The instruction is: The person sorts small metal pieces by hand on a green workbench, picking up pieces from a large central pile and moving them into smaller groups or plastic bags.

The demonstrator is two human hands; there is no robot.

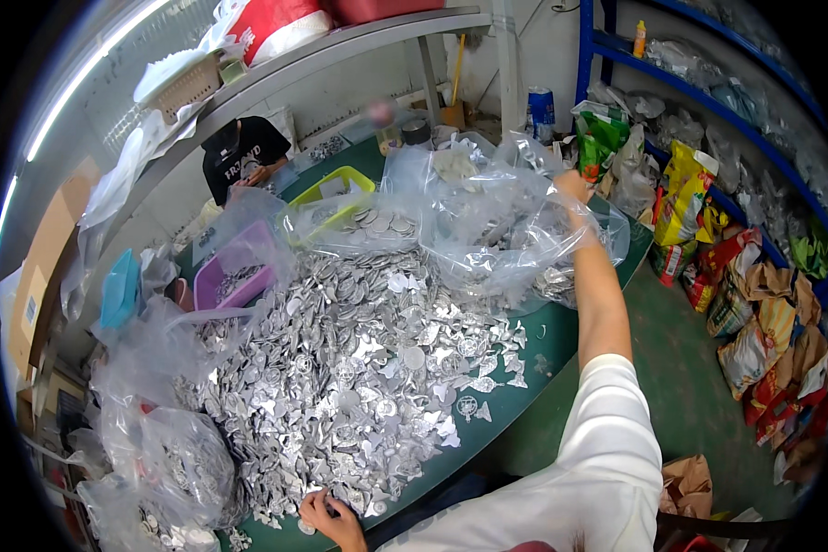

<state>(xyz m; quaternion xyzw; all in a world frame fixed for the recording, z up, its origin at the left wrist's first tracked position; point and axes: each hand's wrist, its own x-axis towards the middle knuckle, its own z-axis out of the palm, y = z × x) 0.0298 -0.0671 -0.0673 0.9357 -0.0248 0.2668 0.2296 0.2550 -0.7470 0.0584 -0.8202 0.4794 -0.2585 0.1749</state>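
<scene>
A wide heap of small silver metal charms, some round and some of other shapes, covers the green table. My right hand reaches out to the far right, closed on the upper edge of a clear plastic bag that has metal pieces inside. Down at the near edge of the heap, my left hand rests with its fingers curled inward among the charms. A round silver piece lies by its fingertips. Whatever those fingers hold, if anything, is hidden.
Behind the heap stand a purple tray and a yellow-green tray. Filled clear bags crowd the left side. Another person works at the far left. Blue shelving and several colourful sacks line the right.
</scene>
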